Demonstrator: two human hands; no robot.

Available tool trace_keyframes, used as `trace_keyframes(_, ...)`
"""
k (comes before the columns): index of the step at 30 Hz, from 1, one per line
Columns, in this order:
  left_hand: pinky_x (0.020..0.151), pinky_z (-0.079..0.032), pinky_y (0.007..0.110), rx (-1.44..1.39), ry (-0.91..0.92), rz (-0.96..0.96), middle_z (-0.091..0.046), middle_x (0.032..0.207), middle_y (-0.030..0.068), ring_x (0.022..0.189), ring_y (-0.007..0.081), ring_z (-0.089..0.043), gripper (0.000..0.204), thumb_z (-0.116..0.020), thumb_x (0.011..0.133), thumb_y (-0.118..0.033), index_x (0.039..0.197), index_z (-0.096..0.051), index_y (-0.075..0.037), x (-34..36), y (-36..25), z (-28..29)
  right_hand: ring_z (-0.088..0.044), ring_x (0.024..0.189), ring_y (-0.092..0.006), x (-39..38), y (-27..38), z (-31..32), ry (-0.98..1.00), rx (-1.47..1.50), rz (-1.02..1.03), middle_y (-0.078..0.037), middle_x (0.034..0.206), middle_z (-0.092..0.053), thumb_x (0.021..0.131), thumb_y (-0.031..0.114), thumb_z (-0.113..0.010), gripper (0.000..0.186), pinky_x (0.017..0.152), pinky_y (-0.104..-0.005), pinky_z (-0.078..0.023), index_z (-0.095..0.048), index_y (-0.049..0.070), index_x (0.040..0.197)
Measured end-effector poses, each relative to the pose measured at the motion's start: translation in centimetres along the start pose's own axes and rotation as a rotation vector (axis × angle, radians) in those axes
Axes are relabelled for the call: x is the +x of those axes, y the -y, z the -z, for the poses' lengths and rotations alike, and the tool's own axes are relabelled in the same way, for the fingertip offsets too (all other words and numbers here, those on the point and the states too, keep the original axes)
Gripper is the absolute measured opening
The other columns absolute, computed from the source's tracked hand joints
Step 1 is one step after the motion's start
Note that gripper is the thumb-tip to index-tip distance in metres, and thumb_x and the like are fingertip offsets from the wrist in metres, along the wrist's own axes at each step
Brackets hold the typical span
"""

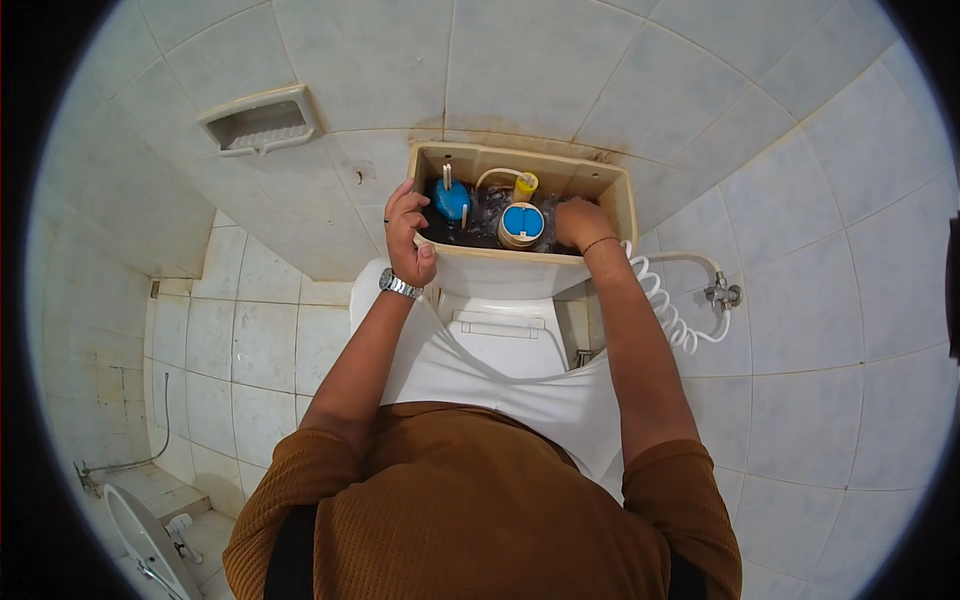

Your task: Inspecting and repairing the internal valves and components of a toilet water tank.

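An open toilet tank (pixel 525 158), cream-rimmed and without its lid, stands against the tiled wall. My left hand (pixel 408 235) grips its left end, fingers bent at the side wall and thumb at the front corner. My right hand (pixel 583 222) reaches down inside the right end; its fingers are hidden. Water ripples between the fittings. At the left in the tank is a blue rounded float (pixel 451 200). A round flush valve with a blue top (pixel 522 222) sits in the middle, and behind it stands a yellow-capped fitting (pixel 526 185) with a thin pale tube.
Below the tank is the white toilet lid (pixel 510 340). A coiled white hose (pixel 665 300) hangs at the right near a metal wall valve (pixel 723 294). A soap dish (pixel 262 122) is set in the wall. A washbasin (pixel 148 540) stands at the lower left.
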State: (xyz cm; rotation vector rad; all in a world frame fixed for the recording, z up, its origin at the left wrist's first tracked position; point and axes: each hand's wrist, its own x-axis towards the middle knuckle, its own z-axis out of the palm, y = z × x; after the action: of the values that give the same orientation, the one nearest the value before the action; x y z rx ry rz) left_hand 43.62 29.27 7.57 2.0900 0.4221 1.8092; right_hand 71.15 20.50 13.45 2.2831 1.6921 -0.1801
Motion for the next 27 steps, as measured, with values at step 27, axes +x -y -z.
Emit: trace_keyframes(27,0.104,-0.034,0.061,0.034,0.052,0.086,-0.056,0.109,0.0211,0.125,0.0488,-0.046,0.046,-0.035,0.096,-0.052,0.084,-0.042,-0.007,-1.2,0.7,0.4,-0.064,0.074,-0.0395,0.0,-1.4,9.9,-0.343,0.411,0.287,-0.020,0.077,-0.066,0.079,0.016,-0.064,0.016,0.071,-0.0461,-0.052,-0.071,0.002,0.080)
